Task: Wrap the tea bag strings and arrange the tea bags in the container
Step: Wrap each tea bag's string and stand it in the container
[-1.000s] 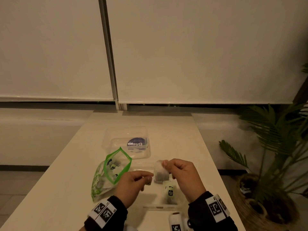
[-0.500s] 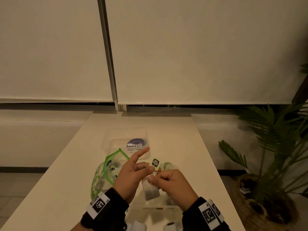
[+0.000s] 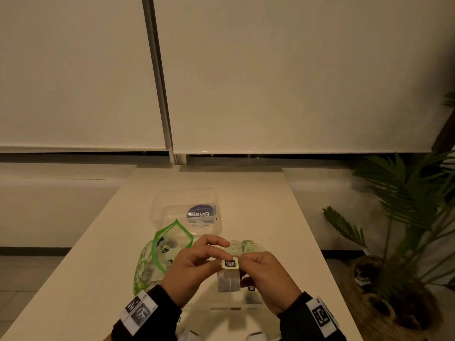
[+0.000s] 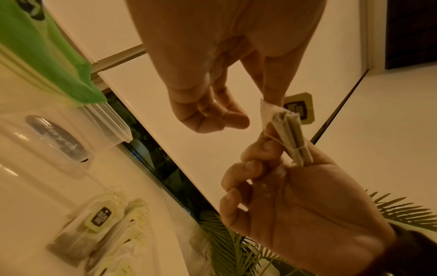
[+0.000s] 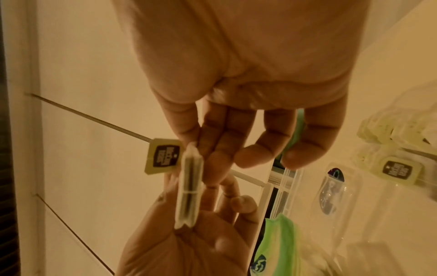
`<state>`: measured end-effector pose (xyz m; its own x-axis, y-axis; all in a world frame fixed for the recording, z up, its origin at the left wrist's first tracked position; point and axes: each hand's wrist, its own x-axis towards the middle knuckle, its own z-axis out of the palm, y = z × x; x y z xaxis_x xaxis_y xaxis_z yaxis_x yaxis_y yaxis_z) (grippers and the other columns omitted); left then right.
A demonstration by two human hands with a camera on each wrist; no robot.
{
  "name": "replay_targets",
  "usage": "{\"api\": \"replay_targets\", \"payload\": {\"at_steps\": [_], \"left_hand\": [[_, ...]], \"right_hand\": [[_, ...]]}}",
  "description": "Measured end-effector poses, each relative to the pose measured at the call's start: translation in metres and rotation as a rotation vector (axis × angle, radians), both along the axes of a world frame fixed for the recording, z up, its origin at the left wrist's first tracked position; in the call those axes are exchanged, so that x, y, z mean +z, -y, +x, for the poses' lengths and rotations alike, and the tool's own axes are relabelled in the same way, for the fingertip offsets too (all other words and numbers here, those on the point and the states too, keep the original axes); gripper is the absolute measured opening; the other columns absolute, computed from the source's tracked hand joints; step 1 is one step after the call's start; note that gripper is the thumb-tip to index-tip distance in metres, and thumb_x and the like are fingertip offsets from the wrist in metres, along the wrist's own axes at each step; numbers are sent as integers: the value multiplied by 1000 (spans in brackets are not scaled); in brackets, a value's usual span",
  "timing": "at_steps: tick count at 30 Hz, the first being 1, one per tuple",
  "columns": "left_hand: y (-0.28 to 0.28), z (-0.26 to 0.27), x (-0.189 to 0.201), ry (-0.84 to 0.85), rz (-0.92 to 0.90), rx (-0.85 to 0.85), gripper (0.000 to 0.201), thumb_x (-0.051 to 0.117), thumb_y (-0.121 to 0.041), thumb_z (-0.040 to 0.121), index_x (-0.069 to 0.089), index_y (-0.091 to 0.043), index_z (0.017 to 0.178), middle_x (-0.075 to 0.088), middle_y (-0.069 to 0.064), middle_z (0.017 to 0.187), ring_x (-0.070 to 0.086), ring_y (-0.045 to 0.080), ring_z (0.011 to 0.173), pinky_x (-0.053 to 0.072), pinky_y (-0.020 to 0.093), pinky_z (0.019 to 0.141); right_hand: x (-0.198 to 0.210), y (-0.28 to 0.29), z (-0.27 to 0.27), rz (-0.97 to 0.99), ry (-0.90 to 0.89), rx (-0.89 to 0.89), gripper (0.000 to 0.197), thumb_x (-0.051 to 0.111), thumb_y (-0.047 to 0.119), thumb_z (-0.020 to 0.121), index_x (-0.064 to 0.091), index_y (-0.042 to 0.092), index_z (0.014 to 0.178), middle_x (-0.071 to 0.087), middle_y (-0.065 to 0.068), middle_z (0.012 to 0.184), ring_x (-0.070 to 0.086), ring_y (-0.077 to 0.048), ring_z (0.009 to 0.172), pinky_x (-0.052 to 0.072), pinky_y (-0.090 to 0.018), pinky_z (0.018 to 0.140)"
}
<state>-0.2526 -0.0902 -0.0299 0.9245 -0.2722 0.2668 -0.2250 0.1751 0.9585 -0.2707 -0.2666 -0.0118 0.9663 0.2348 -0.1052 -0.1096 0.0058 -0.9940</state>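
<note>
A tea bag (image 3: 229, 283) with its string wound round the middle hangs between both hands above the clear container (image 3: 236, 308). My left hand (image 3: 220, 253) pinches the bag's top edge, other fingers curled, as the left wrist view shows (image 4: 272, 93). My right hand (image 3: 243, 273) grips the bag (image 4: 289, 138) from the right side and below. Its yellow-green tag (image 3: 230, 263) stands at the bag's top, between the fingertips of both hands. In the right wrist view the bag (image 5: 189, 186) shows edge-on with the tag (image 5: 163, 155) beside it. Wrapped tea bags (image 3: 246, 246) stand in a row in the container.
A clear lid with a blue label (image 3: 194, 212) lies further back on the white table (image 3: 98, 242). A green-rimmed zip pouch (image 3: 157, 264) holding more tea bags lies left of my hands. A potted palm (image 3: 406, 217) stands on the floor to the right.
The hands have come together. The bag, which hung from my right hand with the tag held apart, now has the tag against its top. My left index finger has curled in.
</note>
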Motion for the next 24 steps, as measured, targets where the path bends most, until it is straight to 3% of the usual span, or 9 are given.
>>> {"api": "replay_targets", "payload": {"at_steps": [5, 9, 13, 14, 16, 18, 19, 22, 24], "left_hand": [[1, 2, -4, -20, -32, 16, 18, 73, -19, 67, 79, -9, 81, 63, 4, 96, 62, 22, 92, 50, 35, 77], [4, 0, -6, -29, -71, 22, 20, 74, -20, 67, 80, -9, 82, 67, 4, 87, 64, 21, 85, 50, 30, 75], [2, 0, -9, -49, -105, 49, 31, 64, -21, 70, 77, 1, 88, 65, 23, 92, 60, 47, 87, 48, 52, 78], [3, -1, -8, -63, -104, 57, 33, 64, -24, 71, 76, 1, 88, 65, 26, 91, 59, 50, 85, 47, 51, 76], [8, -3, -4, -86, -62, 110, 30, 72, -30, 66, 77, -5, 81, 67, 21, 80, 61, 38, 73, 48, 41, 67], [14, -2, -1, -117, -31, 169, 31, 80, -29, 55, 73, -5, 74, 67, 14, 69, 59, 25, 63, 49, 35, 61], [16, 0, -2, -132, -29, 183, 35, 83, -27, 51, 69, -3, 73, 66, 14, 68, 59, 24, 62, 50, 35, 60], [17, 4, -7, -169, -31, 190, 43, 83, -21, 51, 57, 0, 77, 66, 18, 71, 61, 26, 66, 53, 35, 64], [18, 5, -9, -196, -55, 181, 43, 81, -16, 54, 51, -1, 81, 66, 19, 73, 63, 25, 68, 54, 32, 66]], "right_hand": [[-5, 0, 3, 6, 17, -12, 43, 62, 41, 76, 74, 0, 84, 66, -8, 76, 56, -12, 67, 47, -32, 69], [-6, 0, 4, -22, 72, -39, 52, 61, 48, 70, 73, 0, 81, 63, -8, 73, 55, -10, 66, 48, -29, 69], [-5, 1, 5, -80, 125, -93, 52, 60, 47, 71, 64, -5, 67, 54, -4, 63, 49, -13, 64, 42, -30, 68], [-3, 1, 5, -106, 144, -102, 48, 59, 47, 71, 60, -1, 61, 52, -2, 61, 46, -13, 63, 40, -28, 66], [1, 3, 5, -177, 196, -105, 36, 59, 40, 74, 53, 12, 52, 44, 3, 55, 38, -11, 57, 33, -23, 59], [1, 5, 7, -272, 271, -84, 43, 61, 22, 87, 47, 20, 47, 36, 9, 50, 31, -8, 53, 28, -22, 53], [0, 6, 8, -332, 321, -78, 47, 60, 16, 91, 45, 19, 47, 35, 8, 49, 31, -8, 52, 28, -22, 53], [-4, 9, 13, -499, 462, -44, 39, 55, 30, 87, 54, 10, 54, 51, 1, 54, 44, -12, 56, 39, -25, 62], [-3, 12, 14, -578, 499, -43, 39, 49, 42, 80, 63, 13, 58, 59, 3, 61, 51, -13, 66, 40, -22, 65]]}}
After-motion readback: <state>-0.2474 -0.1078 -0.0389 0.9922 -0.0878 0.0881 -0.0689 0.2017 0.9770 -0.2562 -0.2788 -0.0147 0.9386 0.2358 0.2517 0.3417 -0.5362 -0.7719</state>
